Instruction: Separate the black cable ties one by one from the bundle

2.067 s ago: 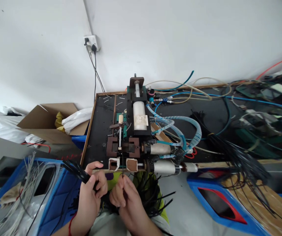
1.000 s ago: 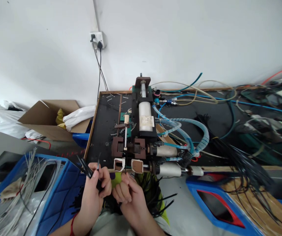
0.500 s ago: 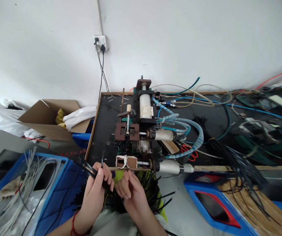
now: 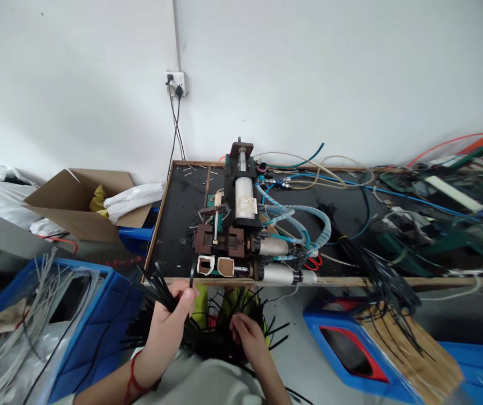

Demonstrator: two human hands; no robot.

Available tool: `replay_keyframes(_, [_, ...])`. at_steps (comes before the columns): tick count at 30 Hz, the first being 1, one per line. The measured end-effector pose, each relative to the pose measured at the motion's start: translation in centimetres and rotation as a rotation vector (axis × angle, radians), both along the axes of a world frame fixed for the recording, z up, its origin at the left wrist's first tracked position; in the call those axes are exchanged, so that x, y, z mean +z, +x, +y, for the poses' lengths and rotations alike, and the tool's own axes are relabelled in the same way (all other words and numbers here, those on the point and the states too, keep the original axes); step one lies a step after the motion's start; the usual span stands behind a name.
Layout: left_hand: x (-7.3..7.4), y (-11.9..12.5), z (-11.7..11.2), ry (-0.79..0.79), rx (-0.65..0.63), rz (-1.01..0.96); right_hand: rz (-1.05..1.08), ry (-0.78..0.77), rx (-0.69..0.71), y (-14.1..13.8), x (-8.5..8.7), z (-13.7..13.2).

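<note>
My left hand (image 4: 172, 309) is closed around a bunch of black cables (image 4: 159, 288), their ends pointing up and left. One cable end stands up beside its thumb, close to the machine's front pads (image 4: 216, 266). My right hand (image 4: 246, 336) hangs lower and to the right, fingers curled together over a pile of black cables (image 4: 211, 343) on my lap. What it pinches, if anything, is hidden. Ahead of both hands sits a pneumatic machine (image 4: 245, 197) with white cylinders. Its brown jaws (image 4: 235, 242) are apart, and a narrow gap separates the front pads.
Blue bins stand left (image 4: 98, 315) and right (image 4: 321, 337) below the bench (image 4: 174, 225). A bundle of black cables (image 4: 368, 261) hangs over the bench's front edge. Blue-wrapped hoses (image 4: 321, 225) loop right of the machine. An open cardboard box (image 4: 72, 219) stands at left.
My right hand has moved away from my left, right and down to the lap pile. The brown jaws have come apart. The camera view has shifted slightly.
</note>
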State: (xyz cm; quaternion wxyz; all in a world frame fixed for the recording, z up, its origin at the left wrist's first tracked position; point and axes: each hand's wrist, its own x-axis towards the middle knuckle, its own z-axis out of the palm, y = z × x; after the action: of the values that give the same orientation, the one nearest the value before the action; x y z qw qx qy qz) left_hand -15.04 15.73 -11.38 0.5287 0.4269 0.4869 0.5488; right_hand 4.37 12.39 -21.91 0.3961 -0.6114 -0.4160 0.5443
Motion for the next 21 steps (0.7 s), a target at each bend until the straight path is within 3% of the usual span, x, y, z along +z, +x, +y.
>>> replay_keyframes(4, [0.3, 0.2, -0.2, 0.003, -0.002, 0.088, -0.374, -0.039, -0.126, 3.0, 0.4, -1.0])
replay_keyframes(7, [1.3, 0.6, -0.1, 0.029, -0.015, 0.135, -0.586, -0.030, -0.196, 3.7, 3.6, -0.7])
replay_keyframes(9, [2.0, 0.8, 0.0, 0.049, -0.022, 0.156, -0.679, 0.119, -0.171, 3.0, 6.8, -0.1])
replay_keyframes(12, [2.6, 1.1, 0.1, 0.079, -0.039, 0.152, -0.499, 0.439, 0.059, 0.3, 11.6, 1.2])
replay_keyframes(14, [2.7, 1.1, 0.3, 0.089, -0.040, 0.146, -0.239, 0.496, 0.256, -2.0, 13.6, 2.1])
replay_keyframes(17, [2.4, 0.8, 0.8, 0.067, 0.003, 0.168, -0.078, 0.479, 0.287, -4.5, 13.9, 2.9])
replay_keyframes(21, [1.8, 0.3, 1.5, 0.006, 0.093, 0.186, -0.023, 0.435, 0.240, -5.7, 11.4, 3.0])
